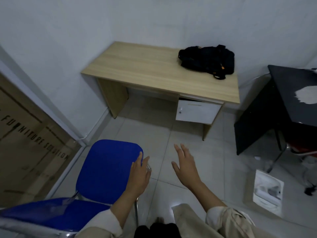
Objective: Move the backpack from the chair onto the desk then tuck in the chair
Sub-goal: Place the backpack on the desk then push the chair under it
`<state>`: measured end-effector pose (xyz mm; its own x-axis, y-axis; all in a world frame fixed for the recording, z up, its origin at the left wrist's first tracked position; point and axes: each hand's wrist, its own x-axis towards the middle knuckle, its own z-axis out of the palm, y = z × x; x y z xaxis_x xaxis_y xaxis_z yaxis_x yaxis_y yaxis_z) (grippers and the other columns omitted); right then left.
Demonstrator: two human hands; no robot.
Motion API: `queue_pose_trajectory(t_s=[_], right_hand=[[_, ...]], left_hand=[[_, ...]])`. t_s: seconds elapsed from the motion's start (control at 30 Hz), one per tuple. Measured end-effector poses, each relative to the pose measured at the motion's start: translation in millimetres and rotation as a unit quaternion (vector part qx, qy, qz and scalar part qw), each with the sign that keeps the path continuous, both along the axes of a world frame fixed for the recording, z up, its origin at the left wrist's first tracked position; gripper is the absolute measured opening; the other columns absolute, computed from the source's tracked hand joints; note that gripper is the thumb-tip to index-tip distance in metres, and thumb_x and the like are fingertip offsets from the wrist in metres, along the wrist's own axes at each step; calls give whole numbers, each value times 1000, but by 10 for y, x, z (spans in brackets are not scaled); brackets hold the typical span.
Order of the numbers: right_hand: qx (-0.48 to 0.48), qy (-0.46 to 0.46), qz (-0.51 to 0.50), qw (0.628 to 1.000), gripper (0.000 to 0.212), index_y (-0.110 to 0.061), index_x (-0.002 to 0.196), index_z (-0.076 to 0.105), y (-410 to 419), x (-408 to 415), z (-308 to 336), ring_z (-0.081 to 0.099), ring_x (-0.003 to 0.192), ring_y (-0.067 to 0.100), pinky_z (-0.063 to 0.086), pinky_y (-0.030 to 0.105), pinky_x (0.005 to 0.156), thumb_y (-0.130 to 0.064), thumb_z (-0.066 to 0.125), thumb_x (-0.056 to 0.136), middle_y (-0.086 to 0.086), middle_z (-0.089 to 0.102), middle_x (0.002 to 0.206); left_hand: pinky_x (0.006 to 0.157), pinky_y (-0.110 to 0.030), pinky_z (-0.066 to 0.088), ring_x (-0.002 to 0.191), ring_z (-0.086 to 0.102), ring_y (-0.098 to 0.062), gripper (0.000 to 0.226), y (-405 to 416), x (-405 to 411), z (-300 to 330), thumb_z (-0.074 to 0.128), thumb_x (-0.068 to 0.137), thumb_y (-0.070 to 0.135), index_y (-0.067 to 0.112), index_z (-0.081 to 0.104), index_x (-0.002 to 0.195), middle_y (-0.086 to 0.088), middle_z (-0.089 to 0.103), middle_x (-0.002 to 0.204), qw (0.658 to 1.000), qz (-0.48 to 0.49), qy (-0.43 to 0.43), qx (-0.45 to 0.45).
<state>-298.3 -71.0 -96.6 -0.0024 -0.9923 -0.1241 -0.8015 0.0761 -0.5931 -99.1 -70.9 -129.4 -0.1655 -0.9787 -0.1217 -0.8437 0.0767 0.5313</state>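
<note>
The backpack (pixel 208 60) sits on the counter (pixel 145 69). Your left hand (pixel 139 176) lies flat on the chair (pixel 106 170) seat edge, and your right hand (pixel 186 166) hangs spread wide. Push crooked, and the chair may bump the drawer (pixel 197 111).

Head view, high, angled down, desk (pixel 154 73) ahead

Black backpack (pixel 208 60) lies on the wooden desk (pixel 137 66)

backpack (pixel 207 60) on desk (pixel 145 69) | left hand (pixel 139 176) on chair (pixel 108 170) seat | right hand (pixel 186 166) spread, empty
</note>
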Motion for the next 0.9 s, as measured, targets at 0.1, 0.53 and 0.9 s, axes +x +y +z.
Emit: queue_pose_trajectory(t_s=[0.1, 0.53, 0.9], right_hand=[[1, 1, -15, 1000, 64, -26, 152, 11, 276, 14, 62, 8, 149, 26, 14, 47, 122, -27, 47, 99, 7, 8, 162], [-8, -2, -48, 999, 63, -25, 152, 13, 1871, 427, 163, 8, 149, 25, 14, 49, 122, -27, 47, 98, 7, 9, 162], [4, -29, 15, 999, 64, -26, 151, 14, 2225, 1551, 226, 15, 147, 21, 17, 47, 121, -26, 49, 98, 5, 16, 160]], left_hand=[[120, -41, 19, 144, 17, -21, 50, 200, -41, 20, 44, 99, 24, 20, 25, 146, -6, 7, 160, 1000, -8, 21, -1], [116, -46, 31, 142, 24, -23, 51, 1688, 212, -72, 48, 97, 26, 25, 26, 143, -5, 14, 158, 995, -94, 24, 7], [114, -37, 27, 145, 16, -23, 54, 1958, 1265, 147, 52, 96, 21, 24, 28, 144, -3, 7, 160, 997, -4, 67, -26]])
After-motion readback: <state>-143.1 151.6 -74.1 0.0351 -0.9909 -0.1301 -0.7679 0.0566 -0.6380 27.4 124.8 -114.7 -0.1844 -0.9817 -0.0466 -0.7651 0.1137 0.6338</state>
